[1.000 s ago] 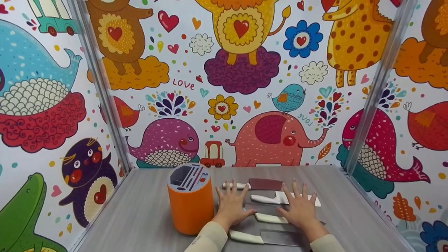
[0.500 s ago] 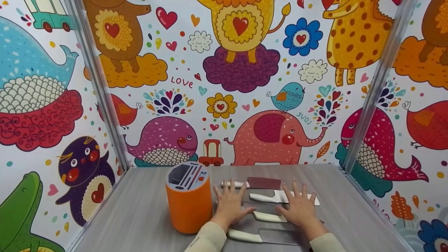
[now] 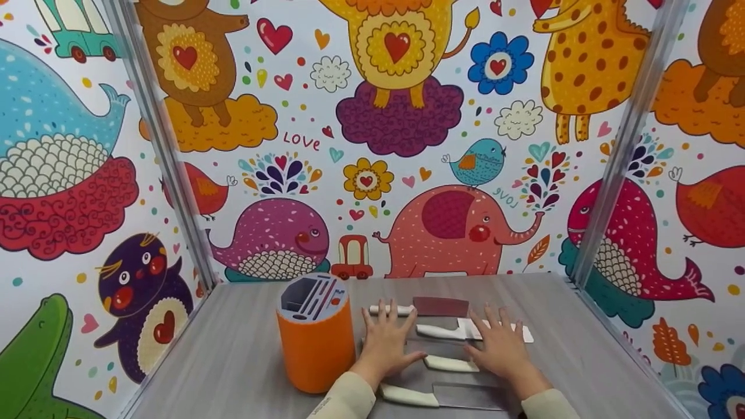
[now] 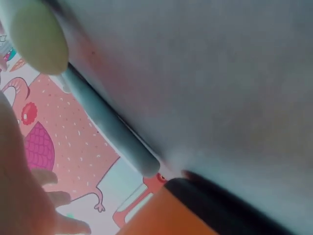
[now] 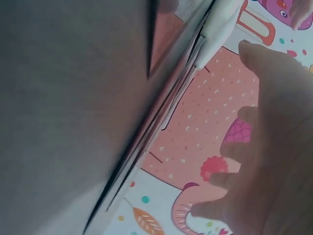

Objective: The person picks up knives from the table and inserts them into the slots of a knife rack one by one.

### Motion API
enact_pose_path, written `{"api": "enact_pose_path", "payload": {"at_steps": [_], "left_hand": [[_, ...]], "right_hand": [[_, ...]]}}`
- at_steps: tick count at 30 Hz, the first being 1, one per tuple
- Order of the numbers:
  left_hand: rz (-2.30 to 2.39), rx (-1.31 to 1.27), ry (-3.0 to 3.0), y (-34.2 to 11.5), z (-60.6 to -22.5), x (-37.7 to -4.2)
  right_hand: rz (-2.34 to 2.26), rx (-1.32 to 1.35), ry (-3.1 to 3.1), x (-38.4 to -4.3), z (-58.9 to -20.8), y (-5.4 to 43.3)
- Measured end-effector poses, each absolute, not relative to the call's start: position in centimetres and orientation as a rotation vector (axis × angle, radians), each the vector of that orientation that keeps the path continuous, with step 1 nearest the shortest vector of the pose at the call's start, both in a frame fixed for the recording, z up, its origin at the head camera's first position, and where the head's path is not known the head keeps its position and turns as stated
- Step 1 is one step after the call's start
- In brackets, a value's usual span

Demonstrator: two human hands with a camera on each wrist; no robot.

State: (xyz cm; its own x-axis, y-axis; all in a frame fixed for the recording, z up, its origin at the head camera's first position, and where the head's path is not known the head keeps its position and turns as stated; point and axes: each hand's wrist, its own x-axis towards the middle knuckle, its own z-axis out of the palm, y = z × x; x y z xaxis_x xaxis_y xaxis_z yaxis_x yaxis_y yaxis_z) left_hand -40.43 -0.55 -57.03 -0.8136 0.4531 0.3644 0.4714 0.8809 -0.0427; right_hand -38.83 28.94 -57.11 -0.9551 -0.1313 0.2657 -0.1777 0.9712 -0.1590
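Note:
In the head view, my left hand point(image 3: 385, 343) spreads its fingers beside the orange knife block point(image 3: 315, 349), partly covering the handle of a cleaver with a reddish blade point(image 3: 440, 306). To its right, my right hand point(image 3: 500, 346), also spread, overlaps a white knife point(image 3: 440, 332) and a cream-handled knife point(image 3: 451, 364), hiding much of both blades. Nearest the wrists lies a second cleaver point(image 3: 468, 396), its cream handle pointing left. The left wrist view catches a pale handle point(image 4: 112, 129) low over the table. Neither hand grips anything.
The knives lie in rows on a grey wood-grain table point(image 3: 233, 349). The block's grey top point(image 3: 314, 297) has narrow slots and a larger opening. Patterned walls point(image 3: 302, 221) with metal corner posts point(image 3: 174, 145) enclose the table at the back and sides.
Both hands stay spread over the knives and shift only slightly; the right one has moved a little to the right. The knives and block keep their places while the head view wobbles.

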Motion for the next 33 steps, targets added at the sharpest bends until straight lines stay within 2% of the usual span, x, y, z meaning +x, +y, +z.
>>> {"api": "enact_pose_path", "payload": {"at_steps": [7,18,26,33], "left_hand": [[-0.101,-0.75,-2.627,-0.5,-55.7,-39.4],[-0.289,-0.788,-2.285,-0.9,-52.3,-33.3],[-0.436,-0.66,-1.958,-6.2,-50.0,-30.7],[-0.459,-0.395,-1.797,-11.4,-50.1,-31.5]], "right_hand": [[0.418,0.093,-2.831,-38.2,-56.5,30.0],[0.649,0.123,-2.69,-36.7,-53.7,24.9],[0.881,0.312,-2.576,-35.6,-54.4,20.4],[1.016,0.557,-2.594,-35.5,-54.9,17.3]]}}
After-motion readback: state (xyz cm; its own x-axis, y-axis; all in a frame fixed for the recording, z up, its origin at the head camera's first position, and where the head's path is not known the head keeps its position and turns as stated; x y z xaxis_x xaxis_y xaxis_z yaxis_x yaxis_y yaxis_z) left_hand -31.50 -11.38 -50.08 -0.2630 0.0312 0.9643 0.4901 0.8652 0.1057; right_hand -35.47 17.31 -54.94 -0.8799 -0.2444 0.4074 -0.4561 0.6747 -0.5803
